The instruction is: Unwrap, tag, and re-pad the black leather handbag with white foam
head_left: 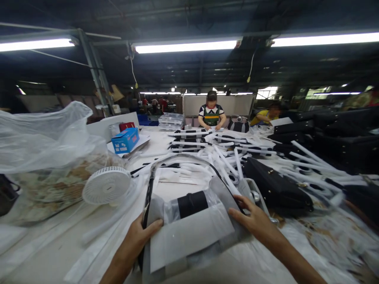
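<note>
A bag wrapped in grey-white paper [189, 232] lies in front of me on the table, with a black band showing at its top and a wrapped handle arching over it. My left hand [139, 236] grips its left edge with the thumb on top. My right hand [251, 221] holds its right edge, fingers closed over the wrapping. Both hands rest on the bag.
A small white fan [106, 184] stands left of the bag beside a large clear plastic sack [44, 146]. A blue box [126, 140] sits further back. A black bag [275, 187] and several white-wrapped straps [225, 150] cover the right and middle. Two people work at the far end.
</note>
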### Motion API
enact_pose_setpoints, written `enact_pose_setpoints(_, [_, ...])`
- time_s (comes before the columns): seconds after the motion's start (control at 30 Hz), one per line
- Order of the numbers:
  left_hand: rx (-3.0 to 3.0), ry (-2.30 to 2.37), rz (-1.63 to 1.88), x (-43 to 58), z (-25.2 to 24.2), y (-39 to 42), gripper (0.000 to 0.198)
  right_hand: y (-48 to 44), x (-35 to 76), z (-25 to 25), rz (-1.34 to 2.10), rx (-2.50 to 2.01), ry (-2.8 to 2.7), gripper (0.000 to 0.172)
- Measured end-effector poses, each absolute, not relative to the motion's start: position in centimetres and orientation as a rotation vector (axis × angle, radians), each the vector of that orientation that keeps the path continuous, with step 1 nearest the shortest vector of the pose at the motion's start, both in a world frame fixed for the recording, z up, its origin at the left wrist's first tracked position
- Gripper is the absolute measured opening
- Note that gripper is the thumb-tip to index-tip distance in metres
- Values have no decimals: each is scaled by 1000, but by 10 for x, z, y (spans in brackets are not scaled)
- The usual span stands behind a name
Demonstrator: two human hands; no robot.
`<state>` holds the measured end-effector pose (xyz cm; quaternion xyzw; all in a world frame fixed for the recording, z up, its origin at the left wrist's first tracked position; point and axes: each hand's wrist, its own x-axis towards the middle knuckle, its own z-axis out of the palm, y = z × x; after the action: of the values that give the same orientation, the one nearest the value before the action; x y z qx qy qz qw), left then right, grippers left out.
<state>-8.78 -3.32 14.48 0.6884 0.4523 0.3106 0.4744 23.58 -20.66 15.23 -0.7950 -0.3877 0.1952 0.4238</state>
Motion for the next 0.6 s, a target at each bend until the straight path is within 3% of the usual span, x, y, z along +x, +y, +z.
enact_pose_setpoints(0.23, [1903,1049,135,-118,99,-53,58,-247,227,110,856,-2175,-1130,62])
enact_pose_setpoints(0.4, [2345,1283,-248,-122,115,-35,56,-250,225,91,845,-2120,-1076,65])
enact_pose_setpoints(0.5, [2380,1359,-168,-122,118,-8,54,-253,226,93,881,-2061,-1005,65])
enact_pose_setpoints(0.6, [2487,1392,263,-114,107,24,61,-259,221,101,914,-1962,-943,61])
